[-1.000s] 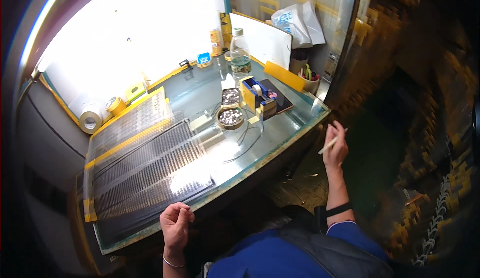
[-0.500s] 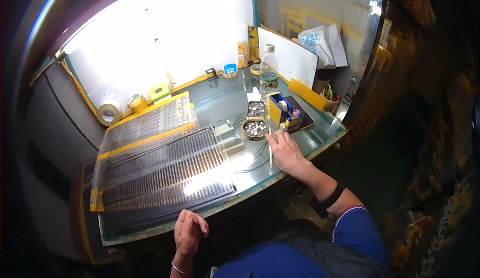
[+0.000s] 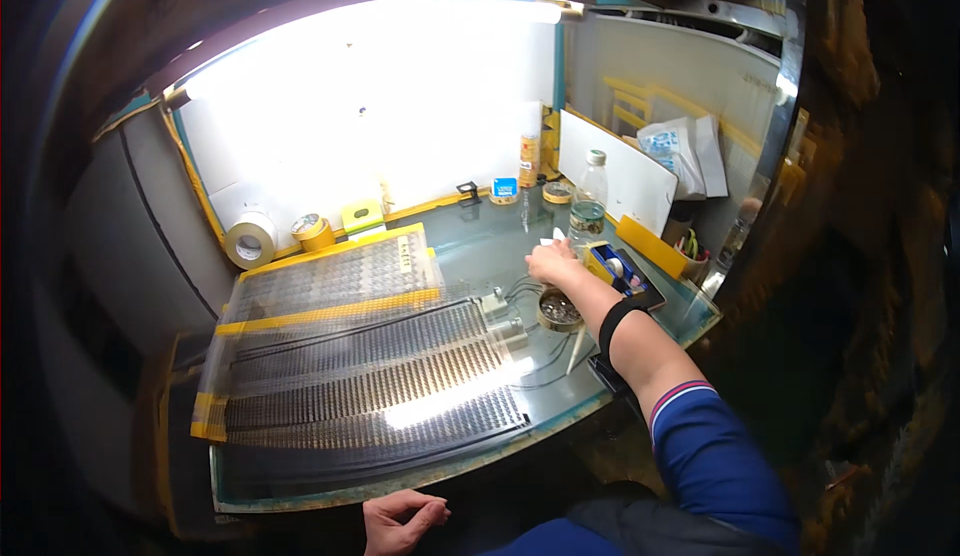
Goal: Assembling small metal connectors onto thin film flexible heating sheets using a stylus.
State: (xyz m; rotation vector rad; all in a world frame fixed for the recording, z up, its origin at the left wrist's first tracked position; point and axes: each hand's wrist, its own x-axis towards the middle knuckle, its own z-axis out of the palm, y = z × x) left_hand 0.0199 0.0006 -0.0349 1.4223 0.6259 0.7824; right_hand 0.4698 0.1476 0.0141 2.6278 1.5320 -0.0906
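My right hand (image 3: 552, 262) is stretched out over the far part of the glass-topped table. Its bent fingers are beside a small white folded piece (image 3: 558, 236), and whether they touch it is unclear. The hand covers the spot of a small square box of shiny bits. Below my wrist stands a round tin (image 3: 559, 310) holding small shiny pieces. A slim pale stick-like tool (image 3: 577, 350) lies nearer the front edge. My left hand (image 3: 403, 521) hangs in front of the table edge, fingers curled toward the thumb, with nothing visible in it.
Patterned clear sheets (image 3: 370, 366) edged with yellow tape cover the left side. Tape rolls (image 3: 250, 241) stand behind them. A bottle (image 3: 588, 206), a blue-and-yellow tape dispenser (image 3: 617, 271) and a pen cup (image 3: 692, 256) stand at the right. A bright white panel (image 3: 360, 156) rises behind.
My right hand has moved from beside the pale tool, past the round tin, to the square box and white folded piece. My left hand sits lower in view. The view itself has shifted.
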